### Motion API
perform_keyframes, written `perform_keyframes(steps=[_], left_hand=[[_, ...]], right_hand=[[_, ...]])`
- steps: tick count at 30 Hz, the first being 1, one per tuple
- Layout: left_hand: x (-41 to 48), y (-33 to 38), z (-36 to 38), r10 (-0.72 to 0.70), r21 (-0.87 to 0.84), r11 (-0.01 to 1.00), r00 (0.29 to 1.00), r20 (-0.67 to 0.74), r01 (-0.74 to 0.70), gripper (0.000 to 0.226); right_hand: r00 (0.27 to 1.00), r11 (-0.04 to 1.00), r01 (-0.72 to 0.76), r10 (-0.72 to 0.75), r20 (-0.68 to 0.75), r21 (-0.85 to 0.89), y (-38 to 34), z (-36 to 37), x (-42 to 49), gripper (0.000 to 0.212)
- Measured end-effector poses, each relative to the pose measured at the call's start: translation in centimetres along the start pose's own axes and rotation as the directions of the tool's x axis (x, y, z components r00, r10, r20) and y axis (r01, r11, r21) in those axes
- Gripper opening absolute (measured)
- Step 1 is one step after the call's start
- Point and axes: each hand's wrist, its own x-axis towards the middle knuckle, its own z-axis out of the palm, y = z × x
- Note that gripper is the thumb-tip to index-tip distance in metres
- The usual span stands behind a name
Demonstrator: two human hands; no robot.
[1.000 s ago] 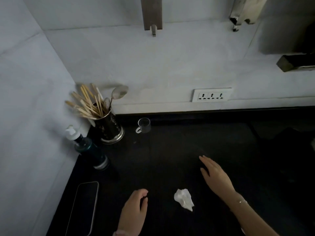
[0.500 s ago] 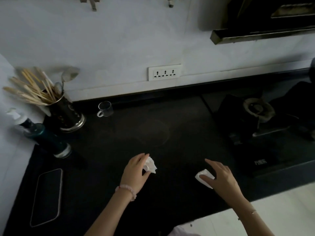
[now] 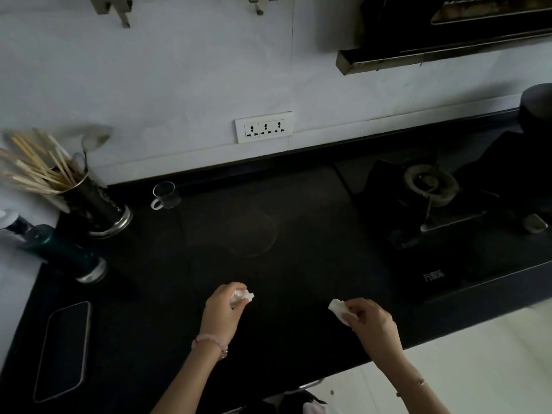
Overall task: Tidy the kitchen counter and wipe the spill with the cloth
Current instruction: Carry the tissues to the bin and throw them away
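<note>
Dark counter (image 3: 298, 240), faint ring mark (image 3: 254, 233), white wall (image 3: 179, 70)

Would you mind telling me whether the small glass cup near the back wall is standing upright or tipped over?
Upright. The glass cup stands on the counter, its round rim facing up and its handle sideways.

pot (image 3: 537, 104): cut off by the right edge
chopsticks (image 3: 33, 168): blurry, tips cut off at the left
bottle (image 3: 44, 246): top blurry, cut off at the left
</note>
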Motion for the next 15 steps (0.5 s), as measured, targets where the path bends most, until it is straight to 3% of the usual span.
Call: perform_keyframes(steps=[3,7,12,15], left_hand=[[-0.5,0.8,0.0,-0.069,-0.213,0.975,0.998,0.016,0.071,0.021],[-1.3,2.2,0.3,-0.103,-0.433,0.889,0.986,0.131,0.15,0.018],[-2.8,3.8,2.0,0.02,-0.463,0.875,0.944,0.329,0.142,0.016],[-4.4,3.8,3.2,0.114,-0.408,0.91,0.899,0.423,0.076,0.013]], right_hand=[[0.999,0.989,-0.047,0.047,0.005,0.141,0.5,-1.3,0.2,0.016],[0.979,0.925,-0.131,0.177,-0.098,0.357,1.2,-4.2,-1.3,0.014],[0.915,0.806,-0.153,0.335,-0.227,0.572,2.3,-5.8,-7.4,0.008],[0.815,0.701,-0.207,0.509,-0.275,0.683,3.6,-4.2,-12.8,0.004]])
